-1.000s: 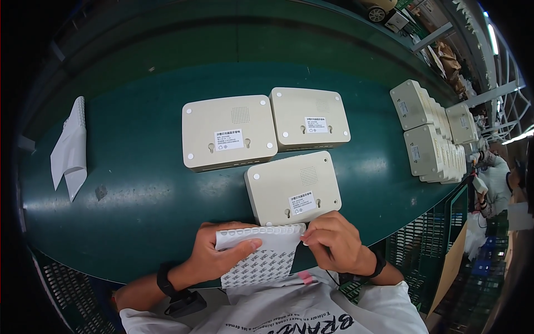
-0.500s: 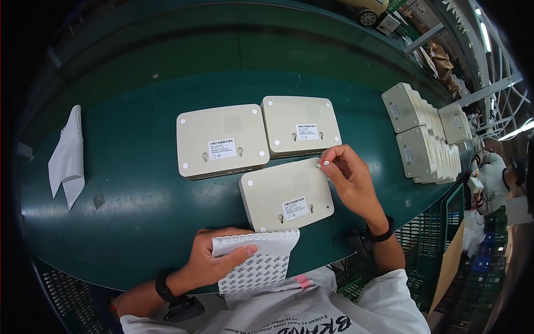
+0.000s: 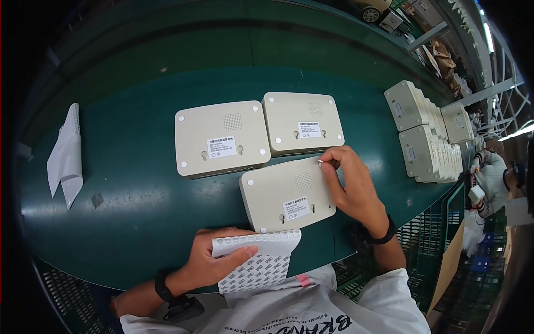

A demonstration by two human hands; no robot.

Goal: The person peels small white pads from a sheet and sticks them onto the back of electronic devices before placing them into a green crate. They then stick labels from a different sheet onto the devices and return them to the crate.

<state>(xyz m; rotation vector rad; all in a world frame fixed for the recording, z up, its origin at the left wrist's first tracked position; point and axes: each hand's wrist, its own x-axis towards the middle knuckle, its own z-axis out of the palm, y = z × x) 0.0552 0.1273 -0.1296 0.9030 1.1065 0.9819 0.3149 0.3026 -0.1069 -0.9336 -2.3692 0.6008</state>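
My left hand (image 3: pixel 207 259) grips a folded white sheet of round stick-on pads (image 3: pixel 257 274), the thumb pressed on its front. Round pads line the sheet's upper fold; grey print covers its lower part. A cream, box-shaped device (image 3: pixel 264 199) lies face down beyond the sheet, with a printed label, a speaker grille and keyhole slots. White pads sit on its two left corners, while a dark hole shows at the lower right. At its upper right corner, my right hand (image 3: pixel 356 186) pinches a small white pad (image 3: pixel 321 162) between thumb and fingertips.
Two similar devices, one at left (image 3: pixel 200 125) and one at right (image 3: pixel 295 111), lie behind on the green table (image 3: pixel 133 222), with white corner pads. Stacked devices (image 3: pixel 420 150) stand far right. A folded white sheet (image 3: pixel 65 161) lies left. Another person (image 3: pixel 492 181) works beyond the stacks.
My right hand has turned slightly at the device's upper right corner, tilting the pad onto its edge. My left hand keeps its hold on the sheet. The view has shifted a little.
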